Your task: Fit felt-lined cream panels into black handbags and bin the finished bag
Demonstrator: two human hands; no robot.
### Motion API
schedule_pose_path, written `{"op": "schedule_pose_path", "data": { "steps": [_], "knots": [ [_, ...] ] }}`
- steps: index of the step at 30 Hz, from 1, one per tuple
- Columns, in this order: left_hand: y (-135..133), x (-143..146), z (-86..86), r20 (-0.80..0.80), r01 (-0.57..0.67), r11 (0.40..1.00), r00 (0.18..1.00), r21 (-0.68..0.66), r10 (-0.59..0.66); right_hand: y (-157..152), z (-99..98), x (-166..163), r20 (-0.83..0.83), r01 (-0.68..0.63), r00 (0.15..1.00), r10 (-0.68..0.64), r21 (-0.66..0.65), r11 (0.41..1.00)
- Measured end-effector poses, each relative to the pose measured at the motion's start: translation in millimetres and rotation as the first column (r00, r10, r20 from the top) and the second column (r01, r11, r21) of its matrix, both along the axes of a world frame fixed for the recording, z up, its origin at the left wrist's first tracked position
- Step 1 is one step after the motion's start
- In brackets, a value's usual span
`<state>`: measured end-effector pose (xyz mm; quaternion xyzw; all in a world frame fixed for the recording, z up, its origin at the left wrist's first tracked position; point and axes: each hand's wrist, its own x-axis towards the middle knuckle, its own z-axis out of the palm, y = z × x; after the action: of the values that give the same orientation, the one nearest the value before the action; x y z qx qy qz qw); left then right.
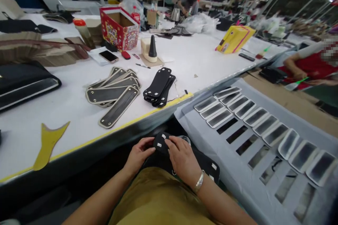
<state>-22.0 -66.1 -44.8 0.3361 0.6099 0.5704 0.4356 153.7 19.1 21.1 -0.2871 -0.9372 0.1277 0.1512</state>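
A long black strip with rounded ends and small bright metal tabs lies across my lap, below the table edge. At its left end, the fingers and thumb of my left hand close on the rim. My right hand, with a bracelet at the wrist, grips the same end near the tabs and covers the middle of the strip. On the table ahead is a small pile of similar black strips with tabs. Left of it, several dark strips with pale edges and studs lie fanned out.
To the right, a grey slotted board carries rows of pale-edged pieces. A yellow template lies near the table's yellow edge. Farther back are a red box, a black cone, a phone and a yellow box. A co-worker's hand is at right.
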Motion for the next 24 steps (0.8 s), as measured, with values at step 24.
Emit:
{"op": "schedule_pose_path", "data": {
  "steps": [24],
  "knots": [
    [5.4, 17.5, -14.3, 0.220, -0.140, 0.988, 0.964, -0.066, 0.151, 12.0, -16.5, -32.8, 0.177, -0.210, 0.964, 0.199, 0.047, 0.977]
  ]
}}
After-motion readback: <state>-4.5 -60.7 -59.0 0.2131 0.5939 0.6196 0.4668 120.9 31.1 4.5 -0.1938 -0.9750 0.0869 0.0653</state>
